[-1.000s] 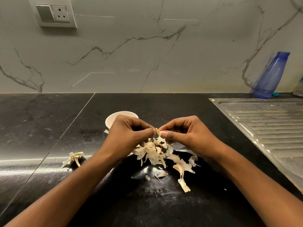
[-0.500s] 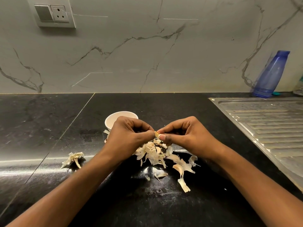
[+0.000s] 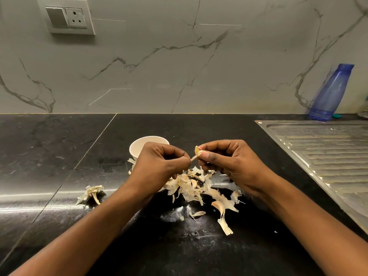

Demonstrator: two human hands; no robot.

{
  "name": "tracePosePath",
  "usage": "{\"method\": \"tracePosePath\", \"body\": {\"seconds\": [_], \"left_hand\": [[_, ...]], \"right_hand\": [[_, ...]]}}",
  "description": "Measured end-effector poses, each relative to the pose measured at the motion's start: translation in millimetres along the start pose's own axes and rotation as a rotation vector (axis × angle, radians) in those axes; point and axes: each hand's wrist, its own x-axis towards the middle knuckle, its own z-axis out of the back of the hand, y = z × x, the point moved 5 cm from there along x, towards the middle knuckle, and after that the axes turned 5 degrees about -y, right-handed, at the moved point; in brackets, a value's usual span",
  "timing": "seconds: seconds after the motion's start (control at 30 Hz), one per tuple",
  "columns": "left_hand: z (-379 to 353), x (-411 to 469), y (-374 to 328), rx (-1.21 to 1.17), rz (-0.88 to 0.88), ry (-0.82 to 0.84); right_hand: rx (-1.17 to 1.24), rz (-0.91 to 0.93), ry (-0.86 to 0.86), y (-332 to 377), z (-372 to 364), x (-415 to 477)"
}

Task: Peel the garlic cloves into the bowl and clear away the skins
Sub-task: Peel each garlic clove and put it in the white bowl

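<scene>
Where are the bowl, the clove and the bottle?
bowl (image 3: pixel 137 147): head view, white inner wall.
clove (image 3: pixel 197 150): head view, its exposed top.
bottle (image 3: pixel 330 92): head view, middle of body.

Blue bottle (image 3: pixel 330 94) far right, behind the fingers (image 3: pixel 209 156) | steel drainboard (image 3: pixel 328 156) right of them | socket plate (image 3: pixel 65 16) on marble wall (image 3: pixel 219 76), upper left

Two bare hands, two bare forearms, uncovered from fingertips to the lower frame edge. Left hand (image 3: pixel 159 166), just in front of the bowl (image 3: pixel 139 145): slim fingers, rounded knuckles. Right hand (image 3: pixel 233 164), right of the bowl: thumbnail (image 3: pixel 203 154) trimmed short. Left forearm (image 3: pixel 85 236) and right forearm (image 3: pixel 308 222): lean, smooth, faint sheen along the upper surfaces.
</scene>
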Motion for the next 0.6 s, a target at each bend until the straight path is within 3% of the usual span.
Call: {"method": "tracePosePath", "body": {"seconds": [0.6], "left_hand": [[-2.1,-0.3,4.6,0.063,0.048,0.038]], "right_hand": [[0.306,-0.071,-0.079,6.3,7.7,4.2]]}}
